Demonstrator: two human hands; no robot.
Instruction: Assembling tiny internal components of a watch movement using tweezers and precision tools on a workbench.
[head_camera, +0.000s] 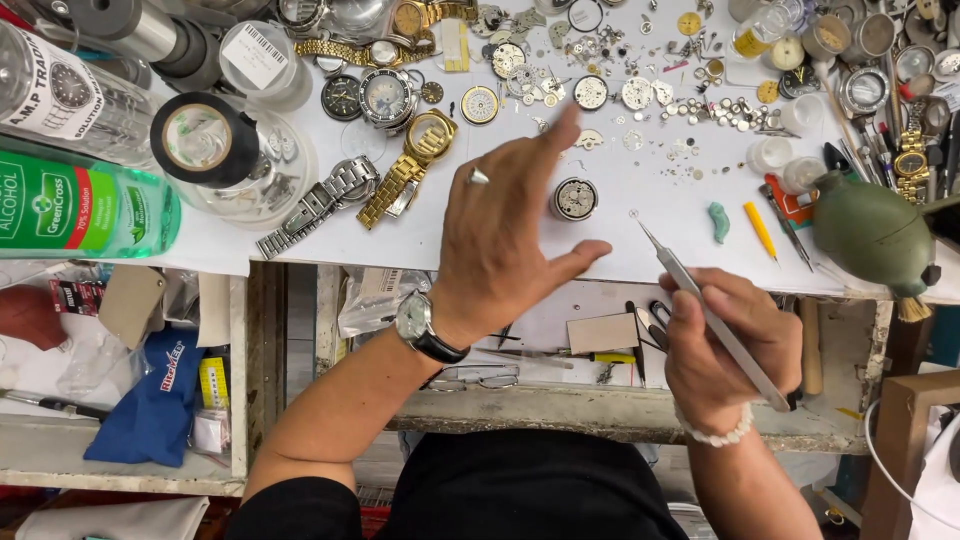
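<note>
My left hand (505, 235) hovers open over the white work surface (660, 190), fingers spread, with a ring on one finger and a wristwatch on the wrist. Just beyond its thumb lies a round watch movement (574, 198). My right hand (725, 345) grips metal tweezers (700, 300) whose tip points up-left toward a tiny part (633, 213) on the white surface, near the movement.
Several watches, a gold one (415, 160) and a steel one (320, 205), lie left of the hand. Loose gears and dials (620, 90) cover the back. A green dust blower (875, 235) sits right; a green bottle (85, 205) and black tape roll (200, 140) sit left.
</note>
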